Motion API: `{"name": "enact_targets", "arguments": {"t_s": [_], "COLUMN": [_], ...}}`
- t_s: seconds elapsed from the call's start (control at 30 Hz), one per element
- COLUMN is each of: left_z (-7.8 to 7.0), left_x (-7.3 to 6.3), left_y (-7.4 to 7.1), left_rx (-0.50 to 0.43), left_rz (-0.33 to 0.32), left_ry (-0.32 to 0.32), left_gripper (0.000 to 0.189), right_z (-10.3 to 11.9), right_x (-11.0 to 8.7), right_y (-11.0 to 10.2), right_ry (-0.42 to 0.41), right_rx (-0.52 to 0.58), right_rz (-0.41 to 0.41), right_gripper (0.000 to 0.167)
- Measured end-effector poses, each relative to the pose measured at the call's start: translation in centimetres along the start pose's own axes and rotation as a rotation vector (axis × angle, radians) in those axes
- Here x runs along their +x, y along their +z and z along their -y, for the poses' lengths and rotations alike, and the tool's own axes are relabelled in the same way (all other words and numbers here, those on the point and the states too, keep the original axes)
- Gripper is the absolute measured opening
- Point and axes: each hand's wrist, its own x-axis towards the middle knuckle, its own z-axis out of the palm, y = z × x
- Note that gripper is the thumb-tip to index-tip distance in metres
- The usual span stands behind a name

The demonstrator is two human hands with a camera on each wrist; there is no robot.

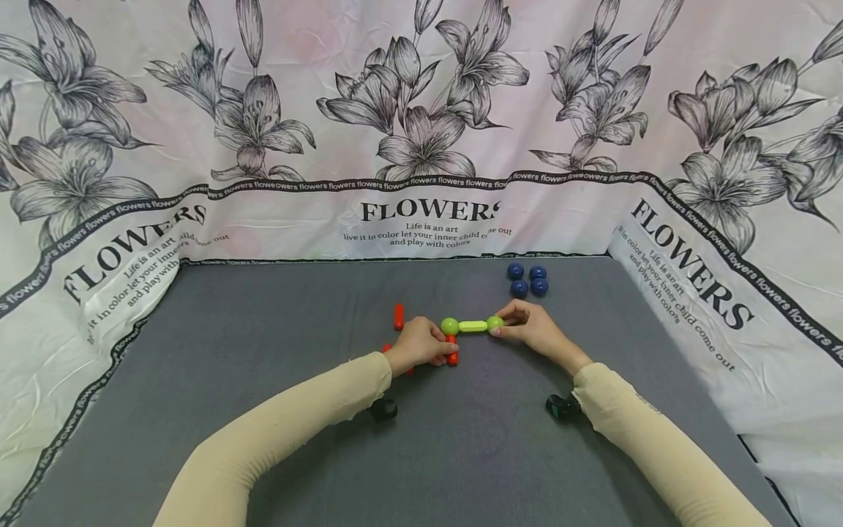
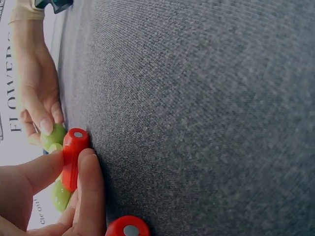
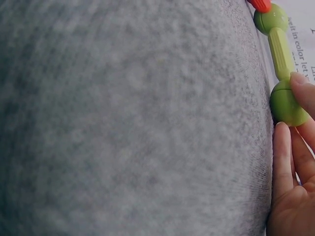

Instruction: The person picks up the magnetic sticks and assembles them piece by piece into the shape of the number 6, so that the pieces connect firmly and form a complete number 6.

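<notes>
Joined piece: one yellow-green ribbed rod (image 1: 473, 327) with smooth, shiny lime-green balls at its two ends, the left ball (image 1: 450, 326) and the right ball (image 1: 495, 323); it lies crosswise between the hands, on the grey woven table surface (image 1: 487, 446).
Red stick: one glossy red bar (image 2: 70, 169), a grey disc set in its near end; its far end meets the left ball, at an angle to the rod.
Left hand (image 1: 423, 344): thumb and fingers bent together, pinching the red bar.
Right hand (image 1: 535, 329): thumb and fingertips closed about the right ball, gripping it.
Green balls, count: two.
Yellow-green rods, count: one.
Red sticks, count: one in the left hand; one loose red stick (image 1: 399, 316) in full view beyond that hand; further red parts (image 1: 386, 348) show around the left wrist, mostly hidden, number cannot be told.
Blue balls, count: four glossy dark blue balls (image 1: 519, 288), clustered two by two near the table's far edge, just beyond the right hand.
Sleeves, count: two, cream cloth (image 1: 296, 410).
Backdrop: white fabric (image 1: 283, 219) printed with grey lilies and "FLOWERS" lettering.
</notes>
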Motion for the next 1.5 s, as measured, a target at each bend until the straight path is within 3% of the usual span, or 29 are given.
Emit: {"name": "enact_targets", "arguments": {"t_s": [0.23, 0.5, 0.73, 0.9, 1.03, 1.13, 1.3, 1.5], "left_z": [0.3, 0.8, 1.5, 1.7, 1.8, 1.5, 0.7, 0.7], "left_x": [-0.3, -0.7, -0.9, -1.3, -1.2, -0.9, -0.4, -0.5], "left_y": [-0.1, -0.2, -0.3, 0.2, 0.7, 0.8, 0.7, 0.9], "left_rx": [0.033, 0.142, 0.167, 0.155, 0.143, 0.132, 0.132, 0.136], "left_rz": [-0.028, -0.107, -0.077, -0.100, -0.132, -0.117, -0.082, -0.086], "left_ry": [0.059, 0.236, 0.329, 0.295, 0.217, 0.177, 0.124, 0.085], "left_gripper": [0.026, 0.032, 0.031, 0.038, 0.038, 0.034, 0.029, 0.031], "right_z": [-0.1, -0.1, 0.1, 0.2, 2.2, 3.4, 1.5, 0.4], "right_x": [-0.1, 0.0, 0.0, 0.1, -0.7, -1.1, -0.2, 0.2], "right_y": [0.1, 0.0, 0.1, 0.1, 0.1, 0.1, 0.2, 0.1], "right_ry": [-0.005, 0.006, 0.016, 0.017, 0.010, 0.005, 0.009, 0.013], "right_rx": [-0.016, -0.004, -0.019, -0.010, -0.001, 0.002, 0.007, -0.015], "right_rz": [-0.005, -0.015, -0.008, -0.015, -0.003, 0.002, -0.006, -0.012], "right_gripper": [0.035, 0.035, 0.037, 0.036, 0.033, 0.031, 0.032, 0.036]}}
